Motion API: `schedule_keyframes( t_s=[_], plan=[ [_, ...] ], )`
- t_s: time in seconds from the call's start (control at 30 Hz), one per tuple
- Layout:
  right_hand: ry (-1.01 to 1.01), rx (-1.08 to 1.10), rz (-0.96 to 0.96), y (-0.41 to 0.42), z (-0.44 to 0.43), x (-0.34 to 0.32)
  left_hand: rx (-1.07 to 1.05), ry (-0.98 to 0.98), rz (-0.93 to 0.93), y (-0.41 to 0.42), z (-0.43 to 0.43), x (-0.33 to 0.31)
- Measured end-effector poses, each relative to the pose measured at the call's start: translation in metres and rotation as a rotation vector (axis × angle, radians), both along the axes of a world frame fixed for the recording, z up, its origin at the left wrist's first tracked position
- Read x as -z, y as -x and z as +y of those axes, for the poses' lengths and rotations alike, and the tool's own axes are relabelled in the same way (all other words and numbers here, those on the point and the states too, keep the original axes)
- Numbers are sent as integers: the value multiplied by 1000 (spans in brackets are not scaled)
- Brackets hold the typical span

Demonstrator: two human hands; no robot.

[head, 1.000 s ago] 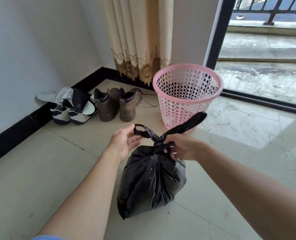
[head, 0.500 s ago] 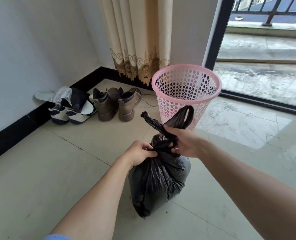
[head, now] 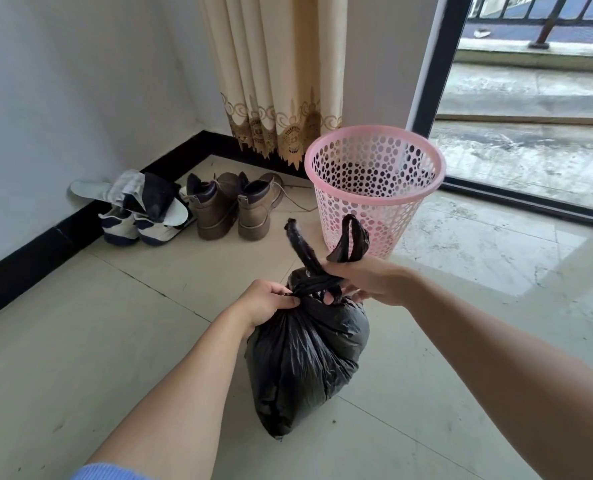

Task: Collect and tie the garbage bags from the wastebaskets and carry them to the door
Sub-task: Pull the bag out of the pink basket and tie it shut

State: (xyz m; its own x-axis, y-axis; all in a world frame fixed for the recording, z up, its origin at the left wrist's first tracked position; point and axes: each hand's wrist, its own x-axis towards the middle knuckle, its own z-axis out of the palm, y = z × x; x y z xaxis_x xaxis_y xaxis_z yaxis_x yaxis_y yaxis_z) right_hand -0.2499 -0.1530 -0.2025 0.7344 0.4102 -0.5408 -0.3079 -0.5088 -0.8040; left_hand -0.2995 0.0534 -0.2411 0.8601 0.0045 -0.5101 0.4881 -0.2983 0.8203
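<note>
Fingers (head: 283, 299) of the left hand (head: 264, 303) curl round the bunched neck of the black garbage bag (head: 305, 358). The right hand (head: 368, 280) pinches the twisted strands at the knot, with one loop and one tail standing above it. The bag sits on the floor (head: 115, 341), just in front of the pink wastebasket (head: 374, 202) near the floor's far corner. Tying seems under way; the next move likely calls for pulling the ends apart to cinch the knot.
</note>
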Motion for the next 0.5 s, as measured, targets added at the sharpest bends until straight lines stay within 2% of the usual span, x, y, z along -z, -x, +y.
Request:
schedule_keyframes(
  t_s=[0.17,0.2,0.27,0.33,0.4,0.5],
  plan=[
    [-216,-60,173,1,-6,3,-5,42,-63,-3,2,-5],
    [-205,-93,183,3,-6,1,13,31,-74,-4,2,-5],
    [-61,-136,107,5,-2,-3,20,-4,-60,-5,3,-4],
    [141,-79,-109,3,5,-2,5,-30,-31,-7,3,-4],
    [282,31,-408,1,9,6,19,-23,-41,-8,1,-7],
    [341,75,-841,5,9,21,58,-23,-76,-12,-4,-14]
  ],
)
